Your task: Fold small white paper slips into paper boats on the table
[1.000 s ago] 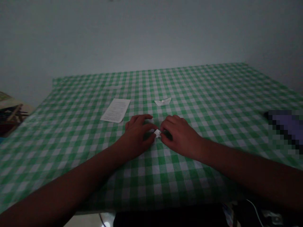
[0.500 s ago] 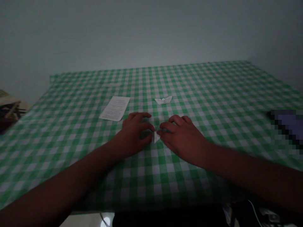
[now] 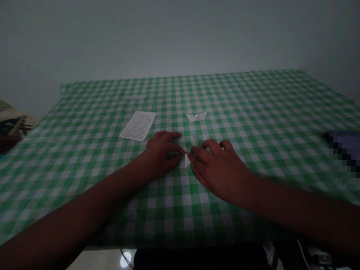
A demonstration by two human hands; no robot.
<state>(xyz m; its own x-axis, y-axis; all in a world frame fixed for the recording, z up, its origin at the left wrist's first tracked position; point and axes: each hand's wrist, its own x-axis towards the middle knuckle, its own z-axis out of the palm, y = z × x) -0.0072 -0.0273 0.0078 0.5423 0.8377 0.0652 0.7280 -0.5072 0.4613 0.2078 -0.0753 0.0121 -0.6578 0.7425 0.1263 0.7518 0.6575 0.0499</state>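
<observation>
Both hands rest on a table covered with a green and white checked cloth (image 3: 253,108). My left hand (image 3: 161,155) and my right hand (image 3: 219,168) meet at a small folded piece of white paper (image 3: 186,161) lying on the cloth. The fingertips of both hands pinch or press its edges, and most of the paper is hidden under them. A little farther back sits a finished white paper boat (image 3: 197,117). A printed sheet of paper (image 3: 138,125) lies flat to the left of the boat.
A blurred-out dark object (image 3: 344,150) sits at the table's right edge. Books or boxes (image 3: 9,125) stand on the left beyond the table. A plain wall rises behind the table. Cables show below the near edge.
The view has shifted slightly. My right hand has slid a little toward me and its fingers have spread, while the small white paper stays pinched between both hands.
</observation>
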